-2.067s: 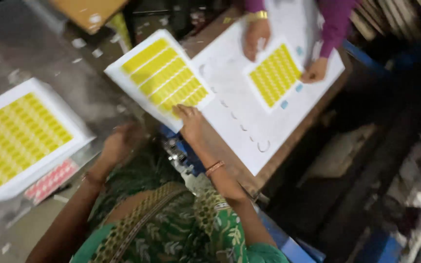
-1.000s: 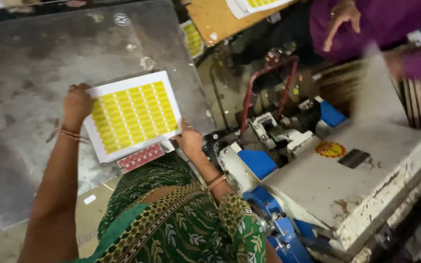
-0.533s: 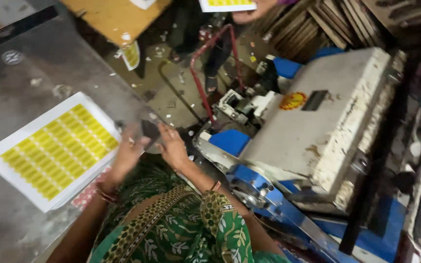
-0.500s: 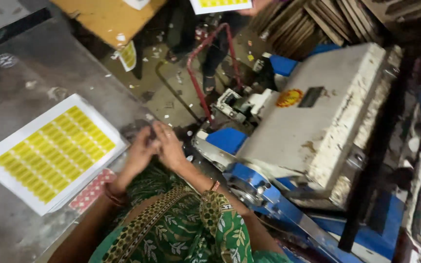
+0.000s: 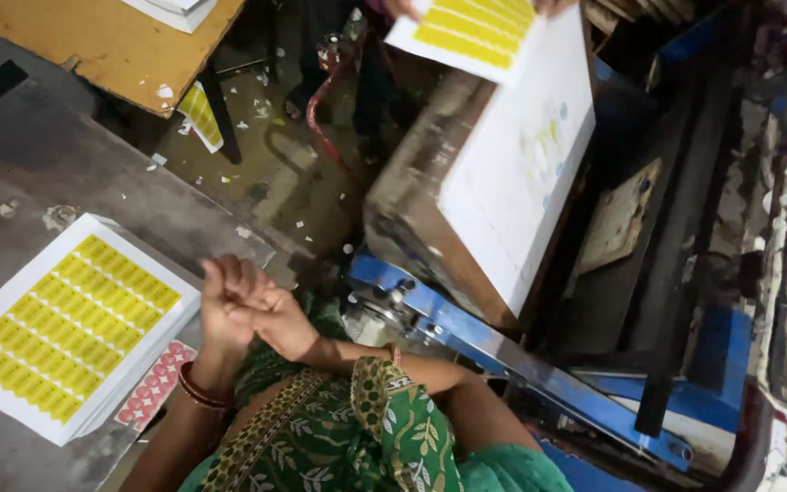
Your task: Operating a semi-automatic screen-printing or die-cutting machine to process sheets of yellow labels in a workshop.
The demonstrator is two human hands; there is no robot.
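Since the half-second-ago frame both hands have stayed pressed together at my lap; the press platen, then lying flat, now stands tilted up and open, and a new sheet has appeared at its top edge.

Near: left hand (image 5: 226, 305) and right hand (image 5: 277, 321) touch palm to palm, fingers loosely curled, grasping nothing I can make out. They hover just beside the table (image 5: 66, 173) edge. At 9 o'clock from them lies the sheet stack (image 5: 70, 326), yellow labels in rows on white, squared up. A pink-dotted sheet (image 5: 155, 387) pokes out from under its near corner, close to my left wrist.

Middle: at 3 o'clock from the hands, the blue frame (image 5: 503, 351) of the press, just beside my right forearm.

Far: at 1 o'clock, the white platen (image 5: 526, 173) tilted up. At 12 o'clock, another person's fingers (image 5: 403, 7) hold a yellow sheet (image 5: 466, 32) against its top edge. Scraps litter the floor (image 5: 275, 173). A wooden bench (image 5: 93, 41) sits at 11 o'clock.

Risks, as I judge them:
- Right forearm sits near the blue frame; if the platen closes while I lean in, a pinch is possible.
- The other person's fingers are at the platen edge; same hazard there.
- A careless sweep of my left hand could knock the stack askew or drag the pink sheet out.
- A sleeve could snag on the frame.
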